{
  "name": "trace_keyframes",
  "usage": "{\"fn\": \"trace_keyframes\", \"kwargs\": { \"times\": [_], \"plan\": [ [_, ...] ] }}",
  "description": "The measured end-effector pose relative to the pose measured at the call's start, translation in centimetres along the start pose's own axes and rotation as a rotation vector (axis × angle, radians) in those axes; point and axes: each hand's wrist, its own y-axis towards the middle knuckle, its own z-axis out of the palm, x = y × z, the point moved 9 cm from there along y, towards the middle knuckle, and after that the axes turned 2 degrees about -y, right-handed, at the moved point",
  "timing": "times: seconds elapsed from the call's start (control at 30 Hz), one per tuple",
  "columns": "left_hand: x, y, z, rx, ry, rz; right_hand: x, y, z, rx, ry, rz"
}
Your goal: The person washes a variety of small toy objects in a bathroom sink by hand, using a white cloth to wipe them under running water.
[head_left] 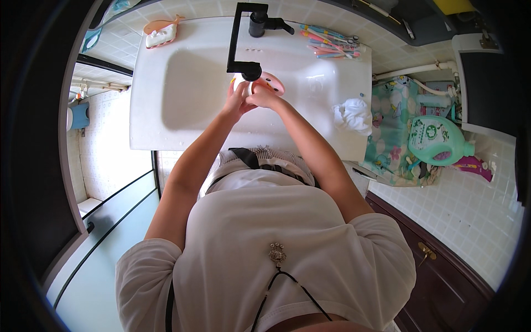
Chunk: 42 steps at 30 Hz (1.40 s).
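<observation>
Under the black faucet (235, 39), both of my hands are together over the white sink (188, 138). My left hand (235, 103) is closed on the near left side of a pink and white rounded thing (274, 82) with dark spots. From the right, my right hand (262, 97) reaches onto the same thing, its fingers bent against the pink and white surface. The thing's exact kind cannot be told, since the faucet spout and my fingers cover part of it. Whether water is running is not plain.
A whale-shaped soap dish with white soap (160, 36) stands at the back left. Several toothbrushes (332, 43) lie at the back right. A crumpled white cloth (353, 117) rests on the sink's right side. Further right are a green detergent bottle (438, 139) and a patterned plastic cover (390, 110).
</observation>
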Motion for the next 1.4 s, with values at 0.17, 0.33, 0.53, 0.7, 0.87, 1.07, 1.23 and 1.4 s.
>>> {"fn": "trace_keyframes", "kwargs": {
  "times": [0.17,0.33,0.53,0.7,0.87,1.07,1.23,1.4],
  "plan": [
    [-1.7,0.5,0.7,-0.008,0.260,0.020,2.1,-0.5,-1.9,-0.238,0.214,-0.281],
    [-2.2,-0.2,0.8,-0.028,0.070,0.014,2.8,-0.1,-2.5,0.041,0.093,-0.123],
    [-2.4,0.8,0.5,-0.006,0.174,0.023,5.0,-1.9,-3.9,-0.180,-0.016,-0.264],
    [-2.5,0.6,0.6,-0.017,0.182,-0.007,5.3,-2.2,-4.3,-0.158,0.113,-0.289],
    [-2.2,0.9,0.6,0.006,0.079,-0.018,3.9,-0.5,-2.9,-0.018,0.074,-0.200],
    [-3.7,2.6,-0.3,-0.013,0.368,0.057,2.6,-0.1,-2.5,-0.258,0.103,-0.210],
    [-3.4,1.8,1.9,0.006,0.275,0.024,-0.8,1.9,-1.4,-0.021,0.244,-0.090],
    [-3.2,1.5,2.8,0.017,0.248,0.006,-0.5,1.3,-2.8,-0.072,0.163,-0.119]
  ]
}}
